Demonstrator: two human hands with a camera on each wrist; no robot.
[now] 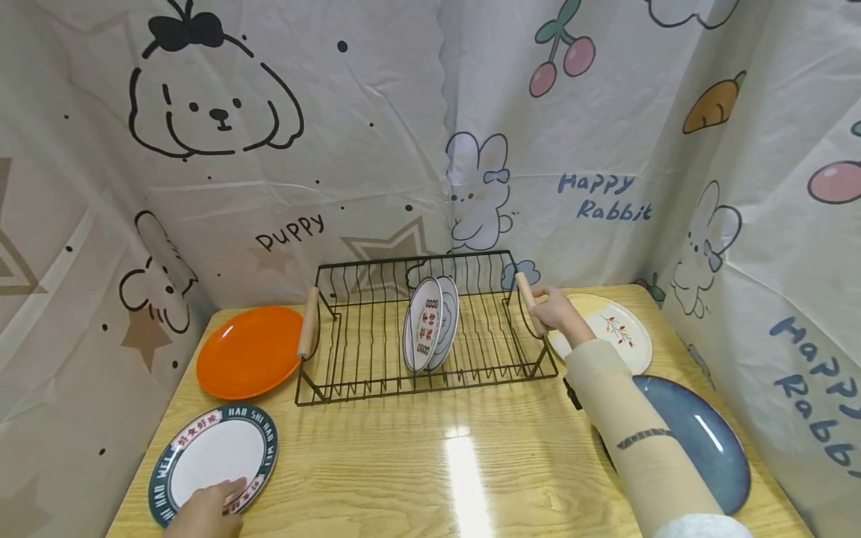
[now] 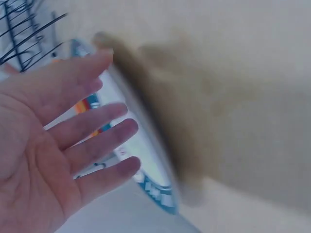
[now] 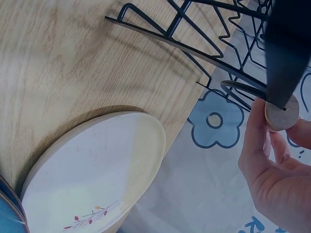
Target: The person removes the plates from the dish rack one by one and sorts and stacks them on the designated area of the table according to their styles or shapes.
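Note:
A black wire dish rack [image 1: 377,388] with wooden handles stands at the back of the table, a white plate with red lettering [image 1: 427,329] and a patterned plate [image 1: 449,317] upright in its slots. My right hand [image 1: 554,310] holds the rack's right wooden handle [image 3: 282,114] between thumb and fingers. At the front left, my left hand [image 1: 211,508] is over the near edge of a white plate with a dark green lettered rim [image 1: 215,456]. Its fingers [image 2: 104,179] are spread and nearly straight in the left wrist view; whether they touch the plate I cannot tell.
An orange plate [image 1: 249,351] lies left of the rack. Right of it are a cream and white plate with a red sprig [image 1: 628,336] and a large blue plate [image 1: 706,441], partly behind my right sleeve. A printed cloth [image 1: 390,172] hangs around the table [image 1: 377,463].

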